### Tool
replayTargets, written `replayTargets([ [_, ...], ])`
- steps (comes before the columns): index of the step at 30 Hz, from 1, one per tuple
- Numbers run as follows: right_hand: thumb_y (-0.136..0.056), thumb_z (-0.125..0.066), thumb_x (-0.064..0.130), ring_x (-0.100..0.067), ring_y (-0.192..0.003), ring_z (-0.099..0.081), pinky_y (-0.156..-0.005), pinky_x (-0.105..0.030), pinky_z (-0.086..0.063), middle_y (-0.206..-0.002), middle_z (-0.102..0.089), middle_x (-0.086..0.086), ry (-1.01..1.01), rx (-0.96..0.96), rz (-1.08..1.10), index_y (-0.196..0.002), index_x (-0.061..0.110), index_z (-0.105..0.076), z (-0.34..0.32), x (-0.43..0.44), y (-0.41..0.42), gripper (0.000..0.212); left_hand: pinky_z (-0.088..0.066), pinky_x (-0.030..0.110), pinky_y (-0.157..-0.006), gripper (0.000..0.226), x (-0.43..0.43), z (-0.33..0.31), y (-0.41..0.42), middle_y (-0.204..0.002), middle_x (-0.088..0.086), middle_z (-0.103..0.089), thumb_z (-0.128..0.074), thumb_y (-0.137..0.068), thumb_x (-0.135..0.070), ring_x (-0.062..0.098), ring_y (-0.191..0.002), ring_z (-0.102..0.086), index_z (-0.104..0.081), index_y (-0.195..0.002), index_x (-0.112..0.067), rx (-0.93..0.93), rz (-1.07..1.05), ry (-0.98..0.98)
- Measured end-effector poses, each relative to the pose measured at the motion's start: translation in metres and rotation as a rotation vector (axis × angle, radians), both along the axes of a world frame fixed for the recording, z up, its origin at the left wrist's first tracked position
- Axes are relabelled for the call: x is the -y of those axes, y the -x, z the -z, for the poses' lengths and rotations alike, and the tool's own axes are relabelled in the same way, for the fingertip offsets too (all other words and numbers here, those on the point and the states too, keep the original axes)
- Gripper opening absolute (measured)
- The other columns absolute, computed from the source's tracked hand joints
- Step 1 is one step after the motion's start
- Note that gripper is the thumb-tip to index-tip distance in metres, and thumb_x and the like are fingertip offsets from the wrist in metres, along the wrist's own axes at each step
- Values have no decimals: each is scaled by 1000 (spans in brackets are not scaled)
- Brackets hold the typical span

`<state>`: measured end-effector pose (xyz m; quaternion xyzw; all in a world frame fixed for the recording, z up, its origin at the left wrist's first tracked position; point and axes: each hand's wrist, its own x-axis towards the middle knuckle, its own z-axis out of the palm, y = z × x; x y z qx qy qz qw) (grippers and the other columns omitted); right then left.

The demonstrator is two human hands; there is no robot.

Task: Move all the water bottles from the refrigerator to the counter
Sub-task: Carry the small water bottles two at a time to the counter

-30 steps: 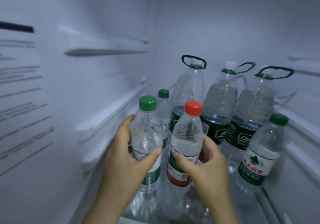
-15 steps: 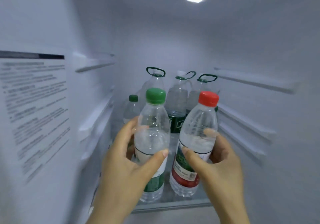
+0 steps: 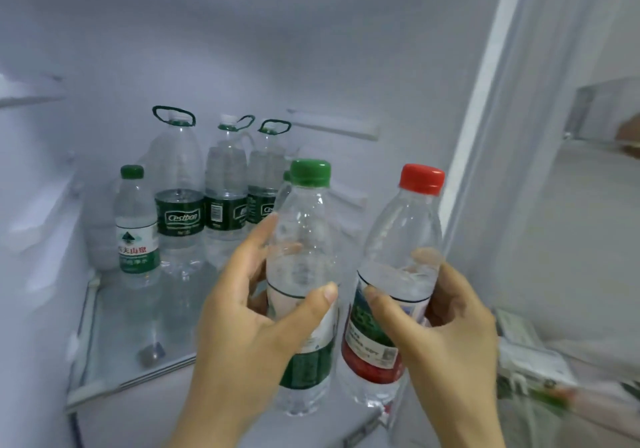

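Observation:
My left hand [image 3: 249, 316] grips a small green-capped water bottle [image 3: 308, 240] around its middle. My right hand [image 3: 446, 337] grips a small red-capped water bottle [image 3: 405, 233] the same way. Both bottles are held upright in front of the open refrigerator, clear of its glass shelf [image 3: 104, 361]. On that shelf stand a small green-capped bottle [image 3: 136, 226] at the left and three large handled Cestbon bottles [image 3: 178, 205] behind it. The cap of another small bottle peeks out behind the bottle in my left hand.
The refrigerator's right wall edge [image 3: 481, 136] runs down just right of the red-capped bottle. Beyond it lies a pale counter or floor area [image 3: 571, 222] with blurred packages [image 3: 530, 354] at the lower right. White rails line the fridge's side walls.
Both hands have lifted their bottles off the shelf and drawn them back out of the fridge toward me and to the right. The view has swung right, showing the fridge's edge.

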<state>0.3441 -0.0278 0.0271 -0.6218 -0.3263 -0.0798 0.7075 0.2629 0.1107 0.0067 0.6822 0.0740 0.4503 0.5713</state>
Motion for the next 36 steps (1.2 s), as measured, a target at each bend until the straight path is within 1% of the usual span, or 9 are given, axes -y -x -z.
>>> replayTargets([
  [5,-62,-81,2,-4,-76,-72,-61,-12,-52,-80,-76,11,-24,9,112,-88,32,-72,-7,54,1,40,-53,44,-91,81,41,-7,-16,-111,-11,-72,-81,-46,-46,12,-103,-69,-54,-121,-33,13,148,93],
  [12,-62,-79,8,-4,-72,-71,-59,-13,-52,-77,-75,11,-36,69,304,-80,45,-72,-17,151,7,41,-58,20,-73,84,129,-15,-42,-106,-11,-73,-88,-42,-45,9,-96,-71,-56,-119,-30,18,321,104],
  [16,-62,-80,15,-1,-77,-71,-61,-13,-53,-80,-75,18,-32,74,417,-81,56,-69,-20,218,13,46,-56,40,-87,75,195,-18,-54,-110,-11,-72,-82,-46,-50,16,-102,-70,-56,-115,-39,9,418,104],
  [18,-63,-81,12,1,-75,-71,-59,-11,-51,-78,-74,19,-28,77,474,-78,56,-69,-21,253,17,48,-56,41,-88,73,230,-18,-58,-110,-11,-72,-86,-47,-52,15,-102,-69,-57,-114,-42,7,451,105],
  [21,-64,-82,7,3,-72,-70,-56,-8,-49,-74,-73,20,-23,66,545,-75,50,-71,-22,305,24,46,-60,28,-78,76,283,-18,-61,-107,-13,-72,-87,-45,-49,8,-98,-70,-57,-114,-43,0,512,109],
  [24,-61,-81,12,-1,-77,-71,-61,-12,-52,-81,-75,17,-11,54,641,-86,38,-71,-17,354,30,37,-57,30,-81,78,332,-17,-66,-107,-14,-72,-85,-42,-49,8,-99,-69,-56,-114,-42,-16,601,92],
  [26,-58,-81,19,-2,-80,-71,-62,-15,-55,-84,-75,18,-6,29,717,-92,37,-69,-14,383,35,40,-56,31,-81,77,362,-15,-71,-107,-13,-73,-79,-43,-48,10,-99,-70,-56,-116,-40,-26,687,96],
  [31,-58,-83,21,3,-83,-70,-59,-12,-53,-86,-73,24,-30,-26,880,-87,45,-67,-11,445,45,40,-56,14,-67,76,430,-14,-87,-104,-15,-72,-78,-43,-46,4,-93,-70,-55,-116,-40,-63,883,113],
  [36,-61,-83,14,3,-82,-69,-60,-11,-54,-86,-74,22,-27,-49,1077,-99,35,-69,-10,492,53,46,-54,13,-65,74,487,-17,-105,-102,-12,-73,-81,-44,-39,4,-90,-71,-57,-113,-36,-54,1085,124],
])
